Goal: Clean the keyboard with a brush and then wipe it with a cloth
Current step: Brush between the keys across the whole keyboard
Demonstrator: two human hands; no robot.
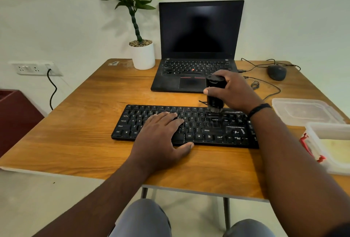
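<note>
The black keyboard point(189, 126) is lying flat near the front of the wooden counter point(75, 123). My left hand point(161, 136) is lying on its keys with fingers straight, its grip wide. My right hand point(233, 90) is wrapping its grip round a black brush point(215, 96), bristles touching the keyboard's top edge. Behind is sitting an open laptop point(198, 47), beside a potted plant point(140, 47).

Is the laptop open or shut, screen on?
Open: the laptop has its lid raised and keys showing. The screen looks off, dark with only a reflection.
</note>
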